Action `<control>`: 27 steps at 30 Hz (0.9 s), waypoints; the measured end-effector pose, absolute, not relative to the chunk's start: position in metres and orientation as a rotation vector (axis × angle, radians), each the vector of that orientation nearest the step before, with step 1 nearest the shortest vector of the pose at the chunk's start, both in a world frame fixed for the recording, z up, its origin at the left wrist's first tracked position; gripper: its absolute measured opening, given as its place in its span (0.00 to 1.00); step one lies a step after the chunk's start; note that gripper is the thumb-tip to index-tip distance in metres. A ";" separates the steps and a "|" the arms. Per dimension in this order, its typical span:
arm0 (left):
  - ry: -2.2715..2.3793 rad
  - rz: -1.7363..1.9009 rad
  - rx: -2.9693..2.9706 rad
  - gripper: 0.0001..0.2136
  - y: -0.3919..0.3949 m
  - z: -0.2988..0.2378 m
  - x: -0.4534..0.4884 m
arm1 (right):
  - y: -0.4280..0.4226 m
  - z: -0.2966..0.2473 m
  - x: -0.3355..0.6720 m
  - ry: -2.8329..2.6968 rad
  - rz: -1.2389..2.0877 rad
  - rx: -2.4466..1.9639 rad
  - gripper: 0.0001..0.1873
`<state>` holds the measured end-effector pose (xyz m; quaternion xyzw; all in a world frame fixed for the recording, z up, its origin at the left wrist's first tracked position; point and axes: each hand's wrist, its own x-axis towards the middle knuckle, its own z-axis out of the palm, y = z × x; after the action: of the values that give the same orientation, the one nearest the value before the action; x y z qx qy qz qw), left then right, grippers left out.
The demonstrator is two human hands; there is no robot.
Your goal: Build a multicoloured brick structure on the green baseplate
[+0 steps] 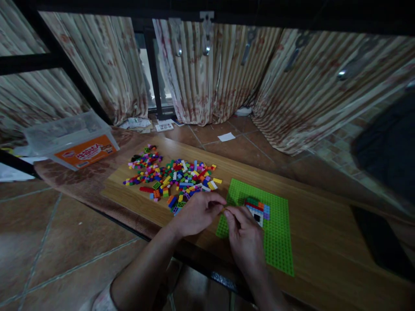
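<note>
A clear tub [73, 140] with an orange label [87, 151] stands at the far left on a brown cloth [81, 185]. Striped curtains [201, 69] hang along the back, and papers [164, 125] lie on the tiled floor below them. The cloth runs under the left end of a wooden table [324, 233], where loose bricks [175, 176] lie heaped in many colours: red, yellow, green, blue, white, orange and pink.

Just right of the bricks' near edge is the left hand [196, 214], reaching in over the table, its thumb and forefinger brought together on a small orange piece [223, 209]. The piece sits between the two hands, by the left edge of the green plate [280, 233], and is mostly hidden by the fingers, so its shape cannot be told. The right hand [244, 229] pinches it from the other side, thumb against forefinger, the hand covering part of the plate.

Beyond the right hand's knuckles a build [256, 209] of bricks is on the plate, with green, red, orange, light blue, purple and white parts and a black square; the hand hides its near end. Farther right, apart from the plate, lies a flat black thing [382, 242].
</note>
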<state>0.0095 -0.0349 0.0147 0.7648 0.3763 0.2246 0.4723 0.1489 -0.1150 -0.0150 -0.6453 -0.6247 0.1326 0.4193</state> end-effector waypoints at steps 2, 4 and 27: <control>0.932 0.569 1.818 0.11 -0.036 0.009 0.015 | -0.116 -0.013 0.157 -1.560 0.315 -1.622 0.14; 0.966 0.591 1.770 0.11 -0.038 0.003 0.023 | -0.118 -0.012 0.168 -1.540 0.295 -1.634 0.13; 1.137 0.601 1.873 0.12 -0.062 -0.008 0.075 | -0.119 -0.021 0.220 -1.424 0.217 -1.814 0.12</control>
<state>0.0754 -0.0622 -0.0077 0.7476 0.4540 0.2400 0.4212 0.2197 -0.1186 -0.0207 -0.7174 -0.5631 0.0859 0.4011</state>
